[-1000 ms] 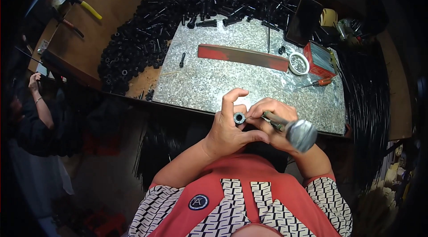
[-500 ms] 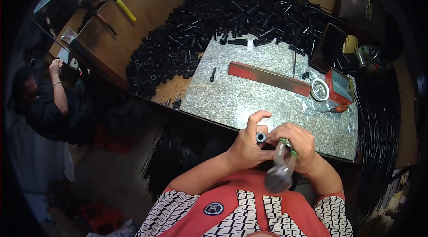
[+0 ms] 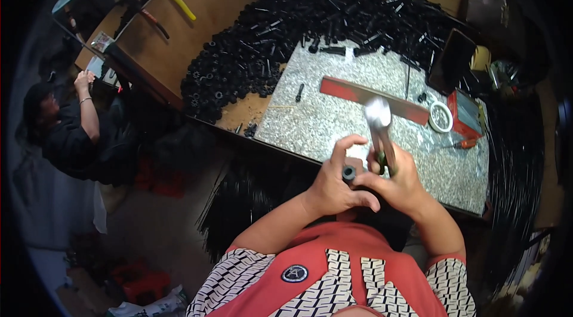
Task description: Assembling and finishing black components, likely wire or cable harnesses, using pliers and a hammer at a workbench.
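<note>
My left hand (image 3: 337,182) pinches a small black cylindrical part (image 3: 348,173) upright at the near edge of the speckled stone slab (image 3: 334,114). My right hand (image 3: 401,181) grips the green handle of a hammer (image 3: 380,132), whose blurred metal head is raised over the slab, above and just right of the part. The two hands touch each other around the part.
A big heap of black parts (image 3: 286,36) covers the wooden bench behind and left of the slab. A red metal bar (image 3: 358,95), a white tape ring (image 3: 441,117) and a red box (image 3: 462,111) lie on the slab. Another person (image 3: 65,126) sits at far left.
The hammer head was down near my body beside the part; it has swung up and away over the slab. My left hand keeps the part in place.
</note>
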Available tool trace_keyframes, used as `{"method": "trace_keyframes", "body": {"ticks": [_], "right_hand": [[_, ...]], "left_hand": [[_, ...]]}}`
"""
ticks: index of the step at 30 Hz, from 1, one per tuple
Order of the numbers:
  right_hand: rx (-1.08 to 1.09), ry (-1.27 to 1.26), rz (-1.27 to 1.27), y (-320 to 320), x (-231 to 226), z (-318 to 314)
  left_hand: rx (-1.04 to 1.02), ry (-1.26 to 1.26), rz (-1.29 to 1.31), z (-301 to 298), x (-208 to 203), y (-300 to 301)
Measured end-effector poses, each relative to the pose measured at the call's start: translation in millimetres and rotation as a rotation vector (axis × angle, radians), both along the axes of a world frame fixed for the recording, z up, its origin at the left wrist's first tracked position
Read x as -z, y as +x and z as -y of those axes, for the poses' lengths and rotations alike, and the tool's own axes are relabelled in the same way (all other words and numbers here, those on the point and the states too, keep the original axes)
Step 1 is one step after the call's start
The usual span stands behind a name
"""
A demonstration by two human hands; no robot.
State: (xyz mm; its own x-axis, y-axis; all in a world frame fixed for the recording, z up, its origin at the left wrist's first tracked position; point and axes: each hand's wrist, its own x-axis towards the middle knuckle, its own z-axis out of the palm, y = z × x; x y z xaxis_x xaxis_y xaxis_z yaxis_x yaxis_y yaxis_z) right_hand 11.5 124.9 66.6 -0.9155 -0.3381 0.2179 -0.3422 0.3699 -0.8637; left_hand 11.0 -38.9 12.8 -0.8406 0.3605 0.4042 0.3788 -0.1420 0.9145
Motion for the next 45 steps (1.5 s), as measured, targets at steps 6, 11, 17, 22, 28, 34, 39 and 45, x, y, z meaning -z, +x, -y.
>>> {"method": "trace_keyframes", "body": {"ticks": [6, 11, 17, 22, 28, 34, 39, 45], "right_hand": [[-0.026, -0.137, 0.472, 7.4, -2.7, -14.5], [-0.088, 0.243, -0.242, 20.1, -5.6, -36.6], [-0.012, 0.677, -0.290, 47.2, -21.8, -47.3], [0.024, 0.767, -0.376, 52.8, -21.3, -47.1], [0.121, 0.858, -0.614, 48.0, -17.8, -51.3], [0.140, 0.922, -0.661, 48.4, -15.1, -57.1], [0.113, 0.920, -0.640, 47.9, -13.1, -58.9], [0.049, 0.858, -0.433, 50.2, -24.5, -51.7]], "left_hand": [[-0.016, 0.184, 0.199, 12.5, -2.5, -11.2], [-0.083, 0.251, 0.230, 24.1, -0.3, -17.6], [-0.104, 0.122, 0.204, 17.8, -5.3, -13.5], [-0.088, 0.026, 0.103, 16.6, -0.5, -13.7], [-0.082, 0.034, 0.100, 6.3, -3.1, -10.2], [-0.146, -0.019, 0.023, -0.9, -4.8, -6.5], [-0.222, -0.015, 0.079, -4.5, -6.6, -2.8], [-0.249, -0.070, -0.092, 0.1, 1.5, -9.7]]}}
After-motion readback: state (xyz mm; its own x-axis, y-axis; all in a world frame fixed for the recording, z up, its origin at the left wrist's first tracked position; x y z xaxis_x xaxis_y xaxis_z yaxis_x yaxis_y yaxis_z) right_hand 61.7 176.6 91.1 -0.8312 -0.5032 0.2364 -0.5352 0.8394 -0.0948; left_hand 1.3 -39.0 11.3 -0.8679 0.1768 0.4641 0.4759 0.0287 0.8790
